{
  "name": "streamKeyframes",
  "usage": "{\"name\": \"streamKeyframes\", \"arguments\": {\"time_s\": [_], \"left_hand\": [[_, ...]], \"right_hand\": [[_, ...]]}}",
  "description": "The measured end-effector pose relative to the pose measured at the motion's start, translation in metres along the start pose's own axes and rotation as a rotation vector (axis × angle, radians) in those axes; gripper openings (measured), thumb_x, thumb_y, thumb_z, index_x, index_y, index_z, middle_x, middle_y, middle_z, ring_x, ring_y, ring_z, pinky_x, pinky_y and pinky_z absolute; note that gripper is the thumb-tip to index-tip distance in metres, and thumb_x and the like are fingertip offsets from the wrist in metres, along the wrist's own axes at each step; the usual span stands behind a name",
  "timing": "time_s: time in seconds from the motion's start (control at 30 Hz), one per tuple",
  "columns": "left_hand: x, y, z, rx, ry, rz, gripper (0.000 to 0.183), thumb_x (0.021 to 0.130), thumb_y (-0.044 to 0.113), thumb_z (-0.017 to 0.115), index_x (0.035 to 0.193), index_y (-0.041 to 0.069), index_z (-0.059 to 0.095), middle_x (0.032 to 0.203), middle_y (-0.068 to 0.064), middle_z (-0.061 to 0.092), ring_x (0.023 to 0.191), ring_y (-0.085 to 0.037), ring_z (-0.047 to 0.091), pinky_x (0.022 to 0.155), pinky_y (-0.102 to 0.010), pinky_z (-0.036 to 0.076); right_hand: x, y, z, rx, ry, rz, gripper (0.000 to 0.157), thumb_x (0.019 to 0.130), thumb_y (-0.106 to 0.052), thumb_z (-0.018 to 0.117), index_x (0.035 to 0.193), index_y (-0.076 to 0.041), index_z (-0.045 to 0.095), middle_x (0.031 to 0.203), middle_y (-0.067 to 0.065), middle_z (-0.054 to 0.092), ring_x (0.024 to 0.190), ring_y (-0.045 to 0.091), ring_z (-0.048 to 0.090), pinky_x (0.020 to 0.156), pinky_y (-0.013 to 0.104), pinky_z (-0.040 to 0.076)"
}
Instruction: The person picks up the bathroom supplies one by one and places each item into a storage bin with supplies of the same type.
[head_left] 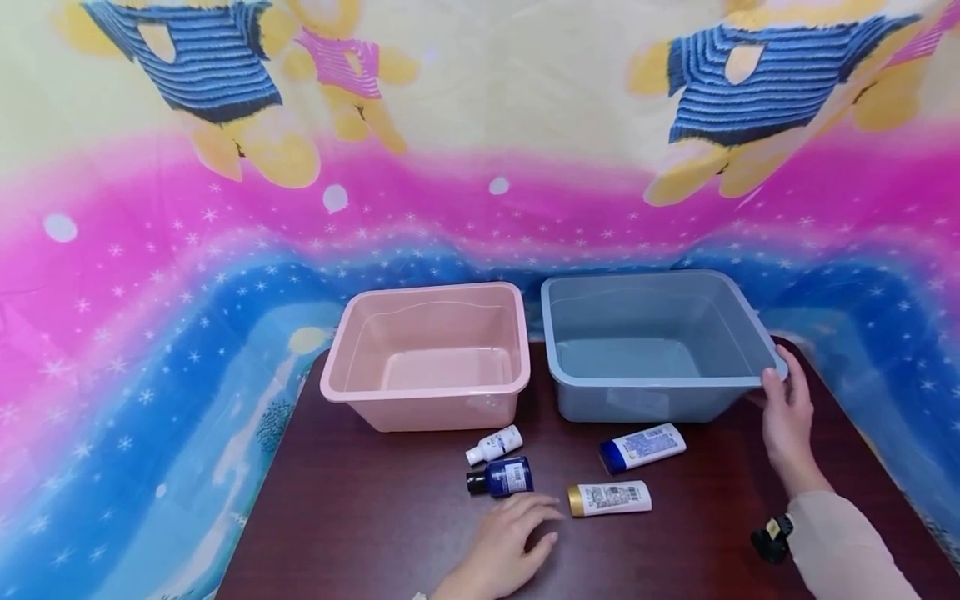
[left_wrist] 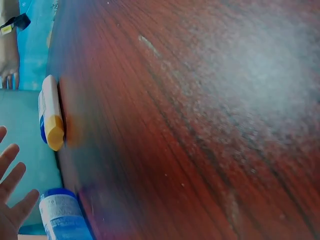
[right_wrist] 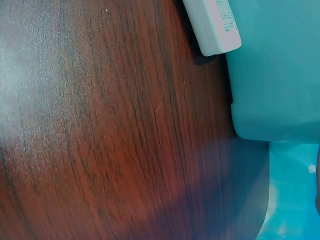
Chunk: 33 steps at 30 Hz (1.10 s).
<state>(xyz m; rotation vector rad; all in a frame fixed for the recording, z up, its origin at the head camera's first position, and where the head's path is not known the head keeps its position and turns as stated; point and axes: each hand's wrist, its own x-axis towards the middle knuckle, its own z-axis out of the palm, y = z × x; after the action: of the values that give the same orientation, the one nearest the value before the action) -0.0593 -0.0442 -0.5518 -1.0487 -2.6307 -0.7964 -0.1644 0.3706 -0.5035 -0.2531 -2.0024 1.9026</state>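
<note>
My right hand (head_left: 789,421) grips the blue-grey basin (head_left: 645,403) at its front right corner, the thumb and fingers at the rim. My left hand (head_left: 510,542) is over the table with its fingers relaxed and slightly bent, holding nothing. Just beyond its fingers lies a dark blue bottle (head_left: 512,477) with a black cap. Right of that hand is a white bottle with a gold cap (head_left: 613,497). A white bottle with a blue cap (head_left: 647,447) lies close before the blue-grey basin, and a small white bottle (head_left: 497,445) lies before the pink basin (head_left: 435,412).
Both basins stand side by side at the back of the dark brown table (head_left: 360,517), a narrow gap between them. Behind them hangs a patterned cloth (head_left: 480,208) with bears and stars. A black wrist device (head_left: 771,537) sits at the right sleeve.
</note>
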Motion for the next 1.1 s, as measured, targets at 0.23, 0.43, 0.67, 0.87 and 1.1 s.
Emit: {"name": "streamKeyframes", "arguments": {"time_s": [0.23,0.43,0.67,0.87,1.1], "left_hand": [[0.006,0.006,0.007,0.050,-0.050,-0.008,0.025,0.088,0.034,0.060,0.113,0.031,0.060,0.122,0.015,0.054,0.115,-0.004,0.048,0.090,-0.035,0.044],[0.016,0.012,0.011,0.079,-0.094,0.088,0.028,0.089,0.034,0.059,0.117,0.030,0.059,0.122,0.014,0.054,0.116,-0.005,0.047,0.095,-0.029,0.040],[0.035,0.018,0.017,0.120,-0.099,0.141,0.028,0.089,0.035,0.058,0.117,0.029,0.060,0.122,0.015,0.054,0.118,-0.004,0.046,0.099,-0.027,0.037],[0.049,0.020,0.025,0.129,-0.108,0.136,0.031,0.088,0.037,0.059,0.117,0.028,0.060,0.121,0.014,0.055,0.116,-0.003,0.046,0.096,-0.027,0.039],[0.063,0.016,0.032,0.063,-0.128,0.077,0.032,0.089,0.037,0.059,0.120,0.028,0.059,0.123,0.016,0.054,0.116,-0.002,0.047,0.092,-0.025,0.042]], "right_hand": [[0.000,-0.003,0.009,-0.034,0.057,-0.007,0.046,0.099,-0.030,0.042,0.143,-0.032,0.031,0.139,0.006,0.034,0.113,0.014,0.042,0.075,0.007,0.041],[-0.003,-0.007,0.011,-0.044,0.086,0.014,0.045,0.099,-0.030,0.041,0.143,-0.033,0.032,0.140,0.006,0.034,0.116,0.016,0.040,0.077,0.008,0.041],[-0.004,-0.008,0.011,-0.059,0.121,0.017,0.044,0.100,-0.030,0.039,0.143,-0.033,0.032,0.140,0.004,0.033,0.118,0.018,0.039,0.078,0.009,0.041],[-0.006,-0.010,0.013,-0.052,0.119,-0.003,0.044,0.100,-0.028,0.039,0.143,-0.032,0.032,0.141,0.004,0.033,0.117,0.019,0.038,0.075,0.008,0.039],[-0.006,-0.009,0.017,-0.052,0.144,0.003,0.043,0.100,-0.029,0.039,0.142,-0.034,0.033,0.140,0.002,0.034,0.118,0.019,0.037,0.075,0.007,0.038]]}}
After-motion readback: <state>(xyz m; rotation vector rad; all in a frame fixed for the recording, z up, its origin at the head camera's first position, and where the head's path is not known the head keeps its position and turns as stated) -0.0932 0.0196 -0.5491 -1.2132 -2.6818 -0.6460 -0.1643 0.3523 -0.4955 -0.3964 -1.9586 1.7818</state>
